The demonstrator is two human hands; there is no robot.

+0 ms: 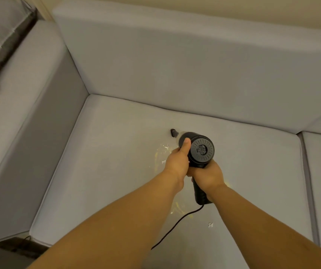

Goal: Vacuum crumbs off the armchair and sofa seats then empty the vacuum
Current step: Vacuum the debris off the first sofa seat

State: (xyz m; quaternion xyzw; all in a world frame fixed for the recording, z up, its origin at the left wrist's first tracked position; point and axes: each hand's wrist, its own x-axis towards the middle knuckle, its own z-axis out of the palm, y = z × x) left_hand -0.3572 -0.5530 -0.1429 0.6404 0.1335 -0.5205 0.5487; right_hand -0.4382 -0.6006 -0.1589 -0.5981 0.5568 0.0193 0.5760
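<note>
You grasp the vacuum (200, 150) in both hands, left hand (177, 162) and right hand (209, 175); crumbs (165, 148) seemingly remain mid-seat, emptying not yet done.

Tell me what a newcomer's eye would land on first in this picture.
First, the black handheld vacuum in the middle, gripped by both hands: the left hand around its body, the right hand on the handle. Its nozzle points down at the grey sofa seat. Next, the pale crumbs scattered on the seat beside and below the hands, and the black cord trailing toward the viewer.
</note>
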